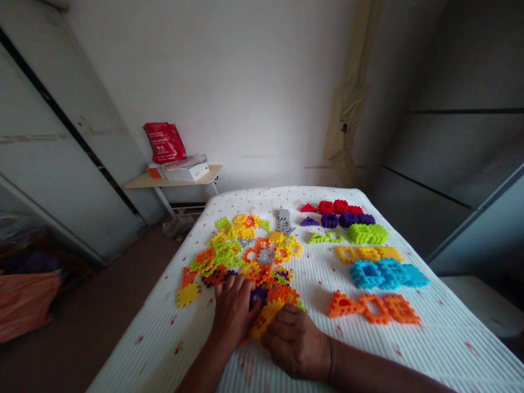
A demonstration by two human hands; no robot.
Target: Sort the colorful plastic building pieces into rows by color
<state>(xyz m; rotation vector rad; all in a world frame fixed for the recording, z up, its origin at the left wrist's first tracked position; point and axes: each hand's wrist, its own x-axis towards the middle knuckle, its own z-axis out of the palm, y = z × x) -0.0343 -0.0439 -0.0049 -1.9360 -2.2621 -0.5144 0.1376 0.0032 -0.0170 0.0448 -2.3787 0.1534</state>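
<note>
A mixed pile of flat plastic interlocking building pieces (223, 248) with notched edges lies on the bed in front of me. My left hand (232, 307) rests on the pile's near side, its fingers stretched forward over the pieces and its thumb apart. Between my hands a yellow window-shaped piece (265, 321) stands tilted. My right hand (297, 339) is closed at that piece's right edge, and its fingers hide the part they grip. Just beyond the hands lie orange pieces (282, 295) and a dark purple piece (257, 295).
Colour-sorted groups line the right side: red (340, 206), purple (347, 220), green (367, 234), yellow (368, 254), blue (387, 273) and orange (374, 308). Grey pieces (283, 220) lie at the back middle. A small table (141, 180) with a red bag (164, 142) stands back left.
</note>
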